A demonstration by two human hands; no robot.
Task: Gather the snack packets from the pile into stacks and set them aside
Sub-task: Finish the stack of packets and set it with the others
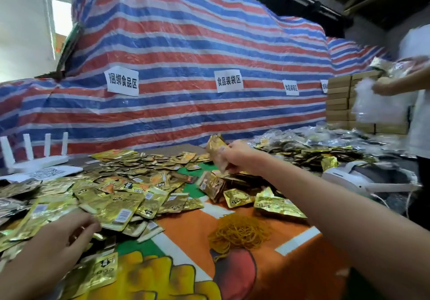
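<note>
Broadly, a cloth-covered bench (186,230) carries a wide pile of gold foil snack packets (111,190) across left and centre. Right hand (232,157), mid-frame, fingers curled round a small stack (215,149) — light, slick, floppy, likely best pinched across its flat faces. Left hand (67,239), lower left, rests on packets; finger grip unclear.

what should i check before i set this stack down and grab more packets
1. Grip: right hand holds its stack of packets, ok.
2. Stack edges squared: cannot tell, blurred.
3. Landing spot: bare tablecloth shows in front of the set-aside stacks, ok.
4. Rubber bands near, between both arms: ok.
5. Left hand on the pile, packet pinched: cannot tell.
</note>
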